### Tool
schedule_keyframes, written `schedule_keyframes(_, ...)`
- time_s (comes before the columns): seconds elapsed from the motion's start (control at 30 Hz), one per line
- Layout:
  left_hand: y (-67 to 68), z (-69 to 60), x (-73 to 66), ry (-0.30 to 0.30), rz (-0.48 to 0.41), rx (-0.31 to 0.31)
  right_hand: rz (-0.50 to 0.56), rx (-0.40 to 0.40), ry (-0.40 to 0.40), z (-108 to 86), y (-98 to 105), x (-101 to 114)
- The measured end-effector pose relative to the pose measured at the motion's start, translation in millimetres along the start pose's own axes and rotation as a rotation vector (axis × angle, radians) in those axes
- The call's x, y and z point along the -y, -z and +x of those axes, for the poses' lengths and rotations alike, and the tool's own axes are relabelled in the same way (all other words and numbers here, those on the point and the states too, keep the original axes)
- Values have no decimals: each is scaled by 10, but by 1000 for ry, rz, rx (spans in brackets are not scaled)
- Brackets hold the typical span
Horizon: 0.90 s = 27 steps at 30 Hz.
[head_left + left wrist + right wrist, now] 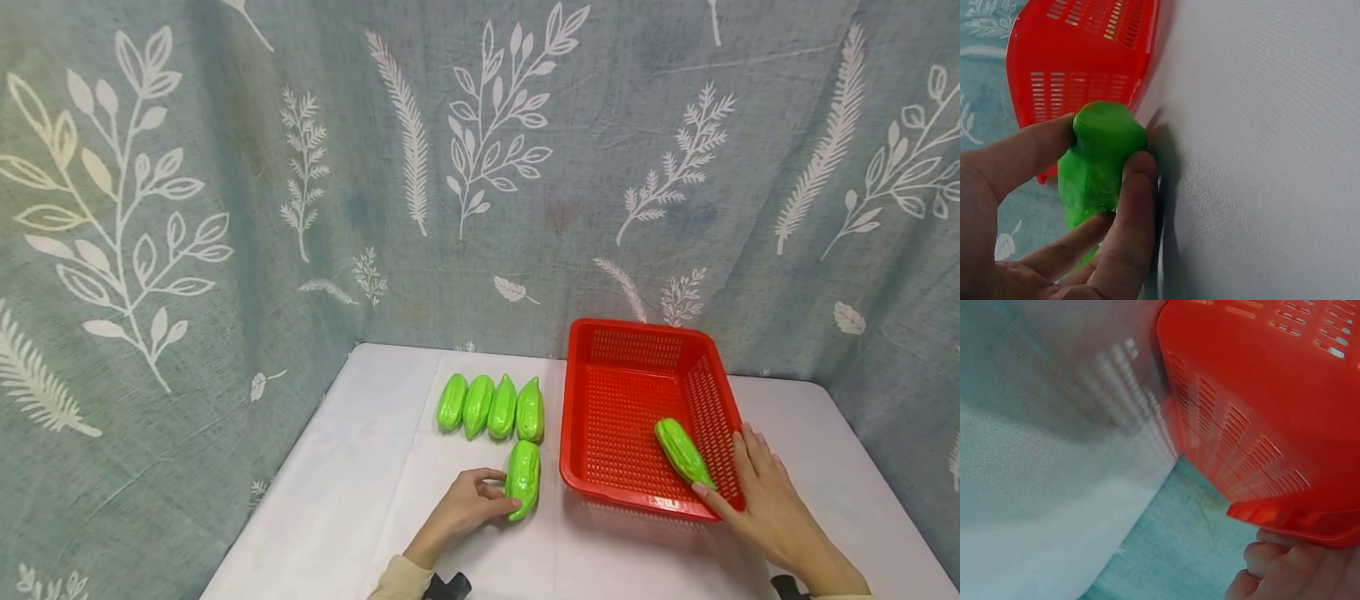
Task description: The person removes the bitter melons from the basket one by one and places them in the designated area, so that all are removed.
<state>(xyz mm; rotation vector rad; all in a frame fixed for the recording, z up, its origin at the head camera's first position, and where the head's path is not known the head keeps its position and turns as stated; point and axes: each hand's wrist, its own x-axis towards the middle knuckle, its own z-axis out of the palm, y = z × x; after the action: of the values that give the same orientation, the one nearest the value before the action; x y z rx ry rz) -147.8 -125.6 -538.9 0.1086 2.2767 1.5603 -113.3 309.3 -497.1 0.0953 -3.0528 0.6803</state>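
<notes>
In the head view my left hand [472, 504] pinches a green ridged gourd [523, 479] on the white table, left of a red plastic basket [572, 417]. The left wrist view shows thumb and fingers on either side of that gourd [1100, 150]. One more green gourd [684, 450] lies inside the basket, near its front right corner. My right hand [772, 504] rests at this corner, fingers straight along the outside of the right rim and thumb over the front rim. Only part of the right hand [1297, 569] shows beneath the basket rim [1310, 534] in the right wrist view.
Several green gourds [491, 407] lie side by side in a row behind the left hand. The white table [360, 450] meets a grey-green leaf-patterned cloth [450, 275] at the back and sides. Slotted walls enclose the basket.
</notes>
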Motion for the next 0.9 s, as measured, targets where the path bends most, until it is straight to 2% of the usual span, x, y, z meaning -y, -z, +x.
schedule_keyframes(0.23, 37, -19, -1, -12, 56, 12, 2, 17, -13, -2, -5, -14)
schedule_keyframes(0.4, 121, -47, -16, -50, 112, -6, 7, 22, -20, -5, -10, -17)
schedule_keyframes(0.47, 172, -44, -27, -64, 132, -34, 0, 17, -15, 2, -6, -16)
schedule_keyframes(0.6, 274, -15, -49, -85, 161, -133, -8, 8, -7, 1, 0, -13)
schedule_keyframes(0.73, 338, 22, -87, -112, 133, -207, -12, -2, -3, -2, -9, -8)
schedule_keyframes(0.9, 345, 44, -205, -169, 71, -247, -15, -1, -11, 3, -13, -2)
